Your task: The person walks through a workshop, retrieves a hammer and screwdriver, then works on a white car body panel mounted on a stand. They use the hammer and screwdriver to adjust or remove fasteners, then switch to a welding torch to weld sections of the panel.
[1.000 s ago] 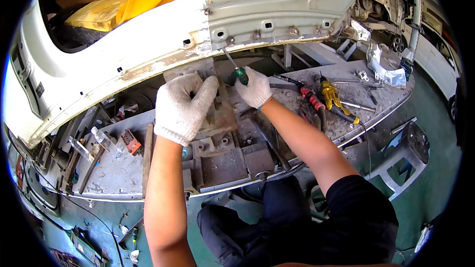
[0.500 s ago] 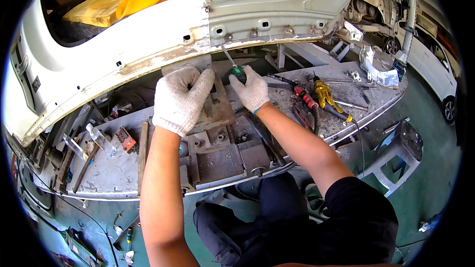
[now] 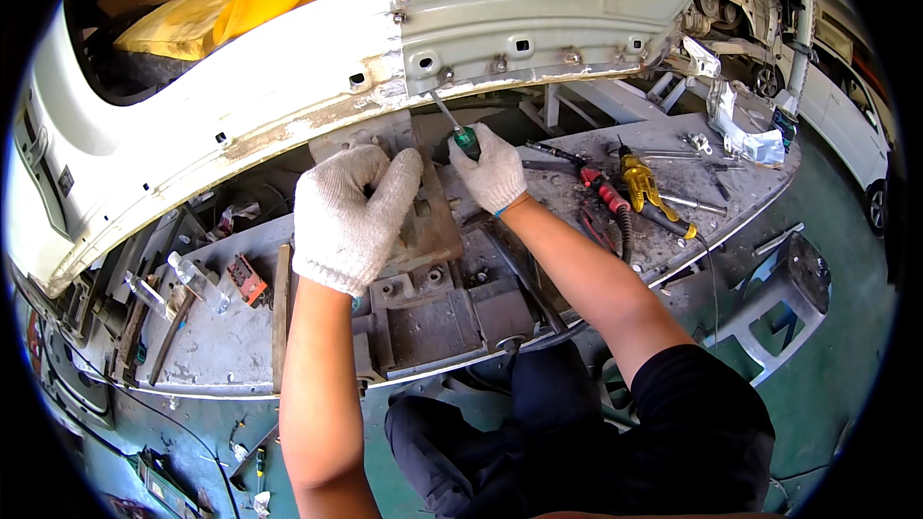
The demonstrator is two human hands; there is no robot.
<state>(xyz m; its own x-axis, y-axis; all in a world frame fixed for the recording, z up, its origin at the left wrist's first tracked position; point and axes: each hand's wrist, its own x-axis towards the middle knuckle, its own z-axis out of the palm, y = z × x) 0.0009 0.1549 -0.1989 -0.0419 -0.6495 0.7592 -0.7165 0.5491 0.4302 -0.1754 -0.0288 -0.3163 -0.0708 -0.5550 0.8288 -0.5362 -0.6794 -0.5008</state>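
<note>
In white knit gloves, both my hands are just below the lower edge of a car body sill (image 3: 288, 67). My right hand (image 3: 488, 171) is closed round the green handle of a screwdriver (image 3: 465, 140). Its metal shaft slants up to the sill's bottom flange, beside the seam between the white and the grey-green part. My left hand (image 3: 348, 216) is closed, fingers curled away from view and thumb stretched up to the right. Whatever it may hold is hidden. Below it a rusty metal plate (image 3: 437, 231) partly shows.
On the metal platform (image 3: 231, 336) lie a yellow power tool (image 3: 639, 183), a red-and-black tool (image 3: 604, 190), a clear bottle (image 3: 197, 281) and a red block (image 3: 247, 279). A grey stool (image 3: 803, 279) stands at right. A white car (image 3: 856, 125) is beyond.
The view has shifted slightly. Both hands stay in nearly the same place at the sill, and the right hand still grips the screwdriver with its tip at the flange.
</note>
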